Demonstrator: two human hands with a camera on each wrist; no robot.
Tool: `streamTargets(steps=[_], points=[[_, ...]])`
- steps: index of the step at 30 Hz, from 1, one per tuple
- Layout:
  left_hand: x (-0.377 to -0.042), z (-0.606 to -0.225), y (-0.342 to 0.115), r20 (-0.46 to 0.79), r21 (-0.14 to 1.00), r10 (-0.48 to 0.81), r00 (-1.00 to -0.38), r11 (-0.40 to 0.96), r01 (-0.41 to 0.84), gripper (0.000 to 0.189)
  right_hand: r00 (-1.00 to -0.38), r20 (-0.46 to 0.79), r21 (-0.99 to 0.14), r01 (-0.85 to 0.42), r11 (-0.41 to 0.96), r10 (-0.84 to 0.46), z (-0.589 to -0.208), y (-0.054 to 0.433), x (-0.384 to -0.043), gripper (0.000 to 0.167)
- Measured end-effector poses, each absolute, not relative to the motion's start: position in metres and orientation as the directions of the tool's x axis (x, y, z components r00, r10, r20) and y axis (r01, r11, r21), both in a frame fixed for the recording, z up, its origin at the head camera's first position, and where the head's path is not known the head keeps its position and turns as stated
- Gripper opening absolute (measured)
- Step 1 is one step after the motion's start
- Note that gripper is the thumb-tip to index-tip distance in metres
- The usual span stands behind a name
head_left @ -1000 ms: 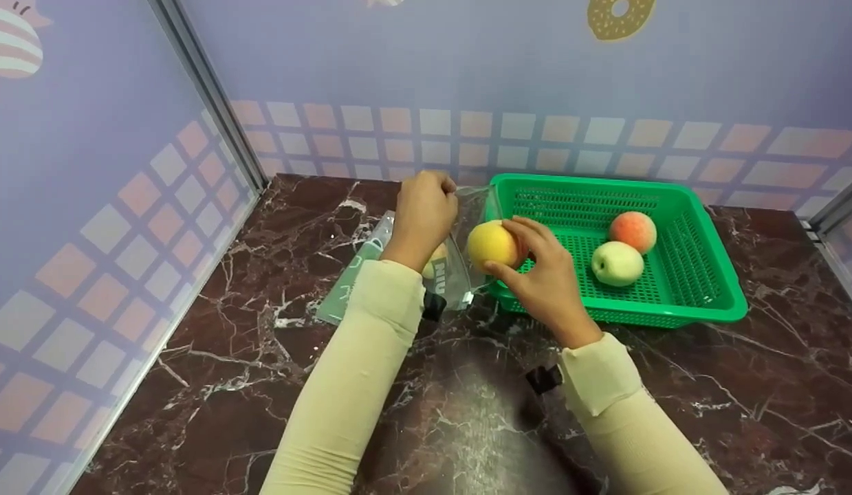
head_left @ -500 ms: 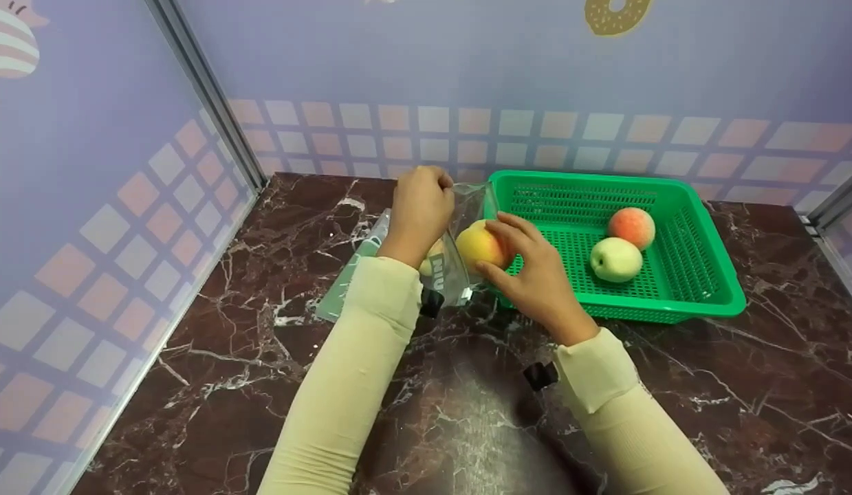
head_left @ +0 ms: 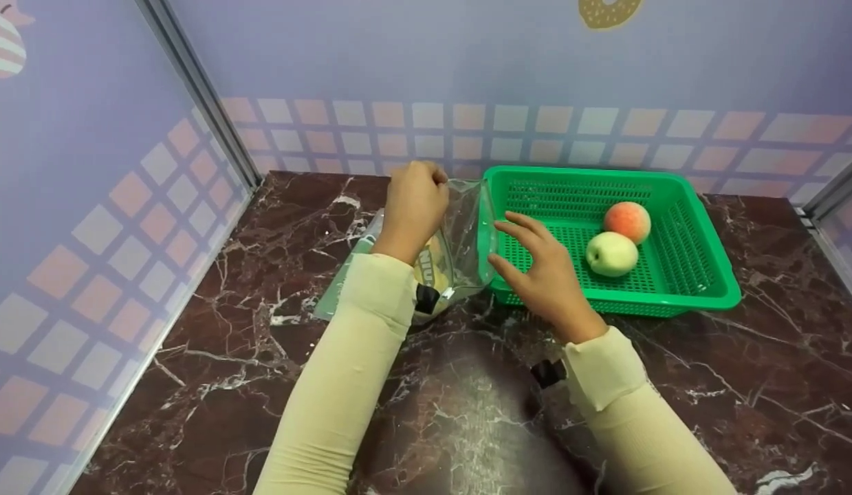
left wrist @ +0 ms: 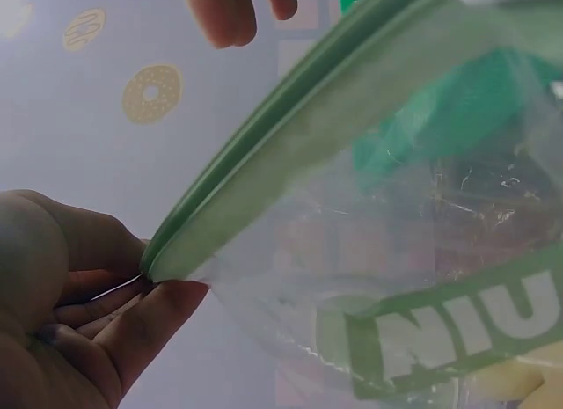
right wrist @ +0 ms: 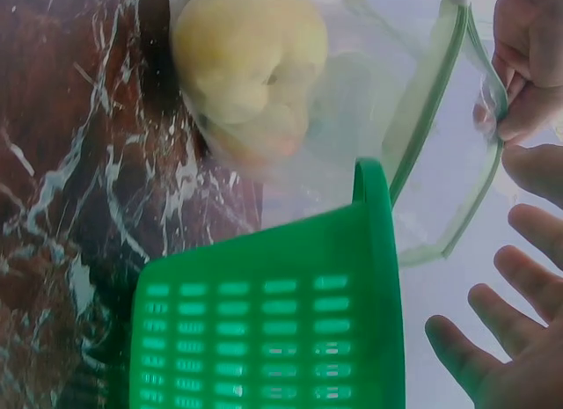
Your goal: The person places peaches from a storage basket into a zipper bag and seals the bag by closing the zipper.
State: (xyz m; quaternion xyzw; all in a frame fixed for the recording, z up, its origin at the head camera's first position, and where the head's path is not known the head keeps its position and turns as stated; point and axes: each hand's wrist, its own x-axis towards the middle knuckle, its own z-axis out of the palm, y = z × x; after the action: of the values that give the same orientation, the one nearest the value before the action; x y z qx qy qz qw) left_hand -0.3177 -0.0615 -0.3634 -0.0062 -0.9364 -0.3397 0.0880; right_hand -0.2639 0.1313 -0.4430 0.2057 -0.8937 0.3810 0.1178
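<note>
My left hand (head_left: 417, 210) pinches the rim of a clear zip bag (head_left: 465, 220) between thumb and fingers, as the left wrist view of that hand (left wrist: 97, 303) confirms. The bag's green zip edge (left wrist: 290, 132) stands parted. Inside, at the bottom, lie pale yellow peaches (right wrist: 251, 48), seen through the plastic; their exact number is unclear. Just right of the bag's mouth, my right hand (head_left: 546, 282) has its fingers spread and holds nothing. A pink-orange peach (head_left: 628, 221) and a pale green-yellow one (head_left: 612, 254) sit together in the green basket (head_left: 683, 302).
The perforated basket stands close to the bag's right side, its wall (right wrist: 264, 330) near my right hand. Dark red marbled tabletop (head_left: 226, 385) lies beneath everything. Patterned panels (head_left: 398, 69) close off the back and both sides.
The yellow-red peach in my right hand went left into the bag and was let go. My right hand has drawn back with its fingers spread. My left hand keeps its hold.
</note>
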Motion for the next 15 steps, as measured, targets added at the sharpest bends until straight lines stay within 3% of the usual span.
streamTargets(steps=[15], points=[[-0.318, -0.366, -0.059, 0.193, 0.635, -0.038, -0.98, 0.766, 0.096, 0.026, -0.894, 0.382, -0.625, -0.437, 0.647, -0.235, -0.443, 0.151, -0.267, 0.046]])
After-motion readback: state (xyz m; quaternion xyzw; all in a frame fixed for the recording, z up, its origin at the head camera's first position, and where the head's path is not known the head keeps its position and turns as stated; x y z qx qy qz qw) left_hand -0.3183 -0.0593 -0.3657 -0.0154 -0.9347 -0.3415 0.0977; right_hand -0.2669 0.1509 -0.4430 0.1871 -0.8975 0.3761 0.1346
